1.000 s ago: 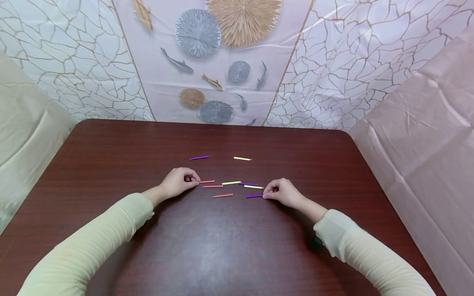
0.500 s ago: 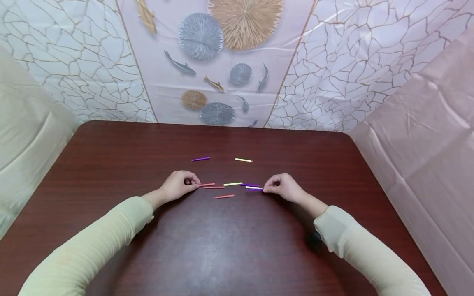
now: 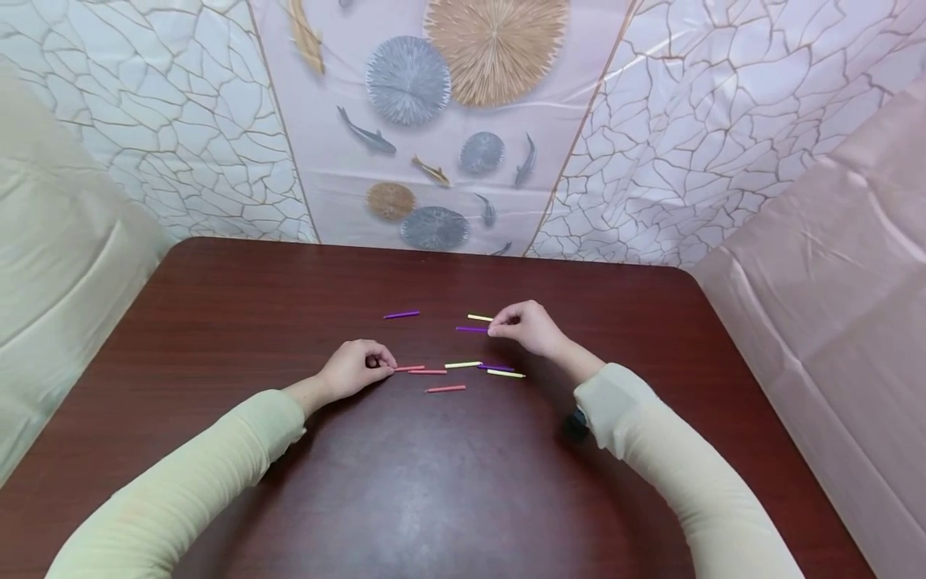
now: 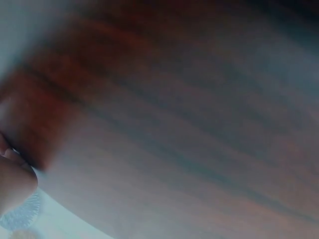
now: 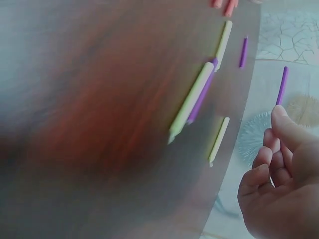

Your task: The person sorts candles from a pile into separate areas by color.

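My right hand [image 3: 531, 328] pinches one end of a purple candle [image 3: 472, 329] between thumb and fingertips; in the right wrist view that candle [image 5: 282, 85] points up from the fingertips. It is close in front of a yellow candle [image 3: 479, 318], partly covered by the hand in the head view. My left hand [image 3: 358, 370] pinches the left end of a coral candle [image 3: 411, 368] at the middle of the table. A second coral candle [image 3: 428, 372] lies just right of it, and a third [image 3: 445, 389] lies nearer me. The left wrist view shows only part of the hand [image 4: 17, 184].
Two yellow candles [image 3: 463, 365] [image 3: 506, 374] and a purple candle [image 3: 497, 368] lie close together at the middle right. Another purple candle [image 3: 401, 314] lies farther back on the brown wooden table [image 3: 405, 482]. Patterned cloth [image 3: 427, 145] hangs behind the table.
My right hand has lifted the purple candle from beside the front yellow candle and moved it back and left, toward the far yellow candle. My left hand keeps its pinch, nearly in place.
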Tool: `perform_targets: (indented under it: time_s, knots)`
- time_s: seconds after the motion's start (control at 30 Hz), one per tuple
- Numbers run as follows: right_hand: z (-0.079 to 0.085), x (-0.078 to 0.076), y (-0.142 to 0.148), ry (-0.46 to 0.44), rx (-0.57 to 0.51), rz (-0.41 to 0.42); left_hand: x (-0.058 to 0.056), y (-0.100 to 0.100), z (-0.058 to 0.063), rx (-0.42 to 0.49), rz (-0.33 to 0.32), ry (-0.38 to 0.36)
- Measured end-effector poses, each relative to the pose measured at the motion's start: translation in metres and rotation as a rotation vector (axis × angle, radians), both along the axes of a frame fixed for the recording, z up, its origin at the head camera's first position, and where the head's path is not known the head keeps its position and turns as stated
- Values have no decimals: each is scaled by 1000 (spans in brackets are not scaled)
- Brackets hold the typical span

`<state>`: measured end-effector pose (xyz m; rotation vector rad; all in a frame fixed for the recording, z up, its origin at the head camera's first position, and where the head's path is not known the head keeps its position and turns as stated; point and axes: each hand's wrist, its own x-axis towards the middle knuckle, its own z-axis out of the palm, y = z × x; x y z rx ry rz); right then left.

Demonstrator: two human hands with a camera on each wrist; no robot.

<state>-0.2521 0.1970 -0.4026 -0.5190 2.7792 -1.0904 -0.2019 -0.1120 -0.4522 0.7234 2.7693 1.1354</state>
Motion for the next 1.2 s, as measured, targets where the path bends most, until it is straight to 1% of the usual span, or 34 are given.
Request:
perform_targets:
  time_s: [0.1, 0.27, 0.37, 0.6, 0.77, 1.0, 1.2]
  knots:
    - [2, -7, -16, 4, -1, -1, 1, -3, 0, -10, -2, -9]
    - [3, -17, -41, 13, -3, 35, 3, -8, 0, -13, 0, -14]
    - [1, -23, -53, 11, -3, 44, 5, -9, 1, -5, -3, -10]
    - [-7, -35, -76, 0, 13, 19, 6, -9, 1, 2, 2, -7]
    - [-15, -38, -86, -23, 44, 13, 6, -8, -1, 0, 3, -9]
    - [-28, -38, -97, -66, 76, -12, 4, -6, -3, -4, -8, -8]
    - [-33, -39, -106, -50, 95, -31, 6, -7, 1, -6, -1, -15]
